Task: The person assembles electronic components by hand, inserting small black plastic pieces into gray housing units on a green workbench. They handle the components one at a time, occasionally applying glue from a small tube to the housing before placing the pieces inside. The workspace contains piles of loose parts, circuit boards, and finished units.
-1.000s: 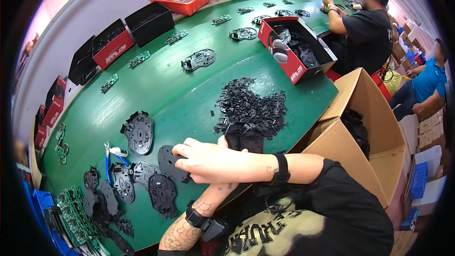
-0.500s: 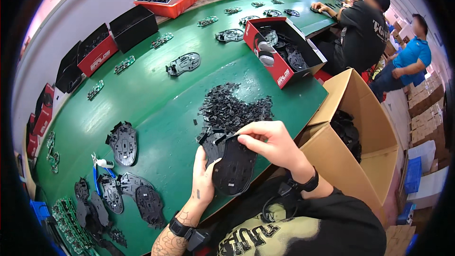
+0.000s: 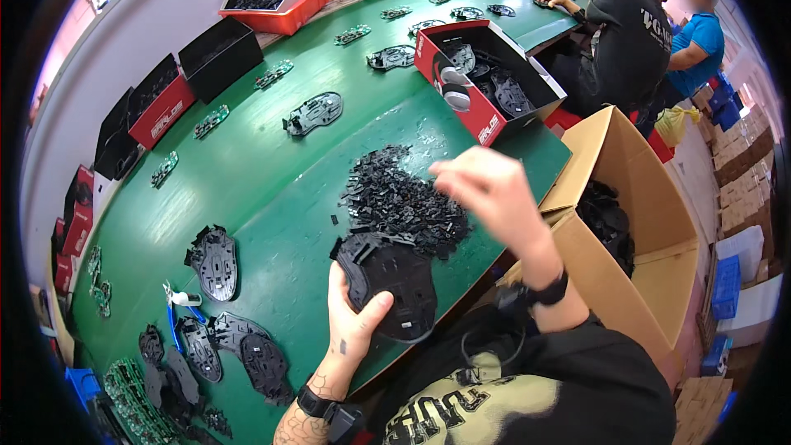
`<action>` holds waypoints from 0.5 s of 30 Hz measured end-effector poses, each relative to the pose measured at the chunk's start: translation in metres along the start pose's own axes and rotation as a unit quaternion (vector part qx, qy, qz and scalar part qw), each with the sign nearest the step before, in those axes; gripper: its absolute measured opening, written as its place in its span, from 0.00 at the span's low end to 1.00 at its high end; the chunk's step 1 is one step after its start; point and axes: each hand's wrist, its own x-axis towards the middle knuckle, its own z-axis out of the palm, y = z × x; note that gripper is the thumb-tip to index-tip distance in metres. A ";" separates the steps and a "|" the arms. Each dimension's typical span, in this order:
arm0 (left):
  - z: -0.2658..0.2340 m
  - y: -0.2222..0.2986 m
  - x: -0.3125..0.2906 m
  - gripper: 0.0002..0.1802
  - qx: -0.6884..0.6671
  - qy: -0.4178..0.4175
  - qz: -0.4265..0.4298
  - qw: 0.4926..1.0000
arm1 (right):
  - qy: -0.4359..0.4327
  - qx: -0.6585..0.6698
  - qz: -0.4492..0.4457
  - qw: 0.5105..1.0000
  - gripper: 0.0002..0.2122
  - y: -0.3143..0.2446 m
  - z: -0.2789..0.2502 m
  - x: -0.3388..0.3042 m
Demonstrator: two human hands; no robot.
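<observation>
Since half a second earlier the right hand [image 3: 482, 189] had lifted off the black plastic shell [image 3: 389, 280] and risen above the heap of small black parts [image 3: 395, 198], while the left hand [image 3: 353, 321] had kept its hold on the shell. The left hand gripped the shell from below and behind, the thumb lying across its lower edge and the fingers hidden underneath, so that the shell stood tilted over the near edge of the green table [image 3: 264, 165], its upper end touching the heap. The right hand was blurred by motion; its fingers seemed loosely curled and pinched toward the tips, but whether they held one of the small parts could not be told. Further left on the table lay another black shell [image 3: 216, 262] by itself, and nearer the corner a cluster of more shells [image 3: 239, 350] beside blue-handled cutters [image 3: 177, 313]. Beyond the heap stood an open red box [image 3: 486, 82] with black pieces in it, and to the right of the person an open cardboard carton [image 3: 634, 222] held more dark parts. Two other people sat at the far end of the table.
</observation>
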 end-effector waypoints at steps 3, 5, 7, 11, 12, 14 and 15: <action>-0.004 -0.002 0.002 0.38 -0.005 0.029 0.012 0.999 | -0.002 -0.126 -0.001 0.992 0.06 0.079 -0.011 0.011; -0.003 -0.002 0.001 0.37 0.002 0.051 0.023 0.998 | -0.017 -0.161 -0.006 0.987 0.06 0.101 -0.010 0.011; -0.003 -0.001 0.003 0.36 0.005 0.047 0.026 0.999 | -0.056 -0.162 -0.020 0.985 0.06 0.104 -0.010 0.011; -0.005 -0.003 0.002 0.36 0.002 0.047 0.021 0.999 | -0.110 -0.175 -0.034 0.978 0.05 0.099 -0.009 0.014; -0.005 -0.003 0.002 0.36 0.002 0.046 0.021 0.999 | -0.106 -0.178 -0.042 0.977 0.05 0.099 -0.008 0.013; -0.003 0.000 0.002 0.36 0.005 0.041 0.020 0.999 | -0.100 -0.188 -0.057 0.975 0.05 0.101 -0.008 0.009; -0.001 0.001 0.003 0.35 0.007 0.039 0.019 0.999 | -0.095 -0.193 -0.051 0.975 0.05 0.102 -0.008 0.009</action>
